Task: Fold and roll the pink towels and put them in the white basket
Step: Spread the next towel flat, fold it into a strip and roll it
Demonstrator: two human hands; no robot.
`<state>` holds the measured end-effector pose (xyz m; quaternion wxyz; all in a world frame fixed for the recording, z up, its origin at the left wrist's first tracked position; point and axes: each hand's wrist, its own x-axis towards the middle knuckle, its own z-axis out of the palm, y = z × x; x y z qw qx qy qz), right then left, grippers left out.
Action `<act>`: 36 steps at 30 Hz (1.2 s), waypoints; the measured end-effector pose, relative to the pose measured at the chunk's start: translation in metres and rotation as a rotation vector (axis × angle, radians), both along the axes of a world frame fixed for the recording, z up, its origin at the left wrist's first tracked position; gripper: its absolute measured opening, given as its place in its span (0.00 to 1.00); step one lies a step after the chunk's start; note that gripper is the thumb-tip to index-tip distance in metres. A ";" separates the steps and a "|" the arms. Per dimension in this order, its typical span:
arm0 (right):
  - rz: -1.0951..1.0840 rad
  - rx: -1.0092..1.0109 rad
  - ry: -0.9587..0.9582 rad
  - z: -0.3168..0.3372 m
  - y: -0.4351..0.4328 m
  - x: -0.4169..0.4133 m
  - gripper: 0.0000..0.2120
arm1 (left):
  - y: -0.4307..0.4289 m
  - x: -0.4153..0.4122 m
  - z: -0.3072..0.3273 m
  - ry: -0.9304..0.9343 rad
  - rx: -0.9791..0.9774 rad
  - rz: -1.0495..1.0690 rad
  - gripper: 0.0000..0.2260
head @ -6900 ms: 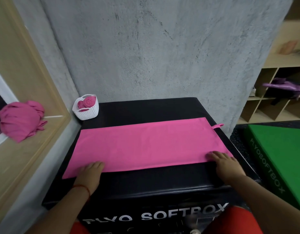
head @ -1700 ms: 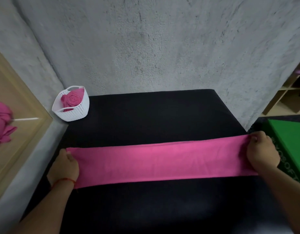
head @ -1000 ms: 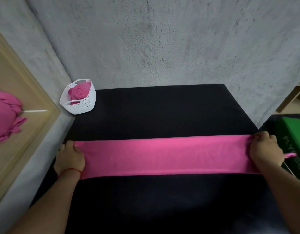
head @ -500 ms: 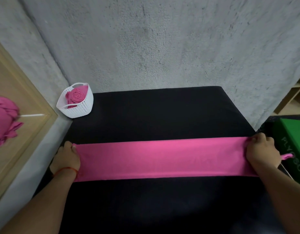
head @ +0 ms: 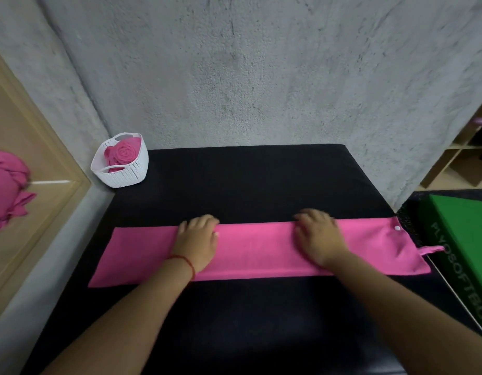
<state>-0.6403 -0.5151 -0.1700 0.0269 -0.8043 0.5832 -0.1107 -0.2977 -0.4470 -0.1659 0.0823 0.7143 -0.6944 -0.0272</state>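
Left to right. A heap of unfolded pink towels [head: 7, 190] waits on the wooden ledge [head: 44, 169] at the far left, well apart from the work surface and probably the supply for later rounds. The white basket [head: 127, 174] stands at the far left corner of the black plyo box [head: 248, 182]. It holds one rolled pink towel [head: 124, 154] on end with its spiral facing up, a position that leaves room beside it for more rolls.

The folded pink towel [head: 256, 249] lies as a long narrow strip across the near half of the box, its length running left to right. The left hand [head: 197, 240] rests palm down on the strip left of centre, fingers straight and close together, their tips at the far edge. The right hand [head: 319, 236] lies flat right of centre, fingers straight and slightly apart, though blur softens their outline. Both hands appear to press the layers flat so that the fold holds before rolling.

The strip's right end carries a white snap [head: 397, 227] and a hanging loop [head: 430, 250] that overhangs the box edge, next to the green soft box [head: 464, 239].
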 end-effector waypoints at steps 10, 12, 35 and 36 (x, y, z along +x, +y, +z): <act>0.317 0.236 0.129 -0.013 0.025 0.055 0.32 | 0.007 -0.004 -0.017 0.049 0.165 -0.009 0.25; 0.277 0.233 0.143 -0.015 0.018 0.037 0.32 | 0.009 0.019 -0.019 0.040 0.174 0.053 0.25; 0.302 0.573 0.207 0.041 -0.057 0.085 0.24 | -0.090 -0.062 0.034 0.104 0.559 -0.223 0.20; 0.305 0.603 0.187 0.041 -0.058 0.088 0.24 | -0.089 -0.062 0.034 0.132 0.539 -0.244 0.19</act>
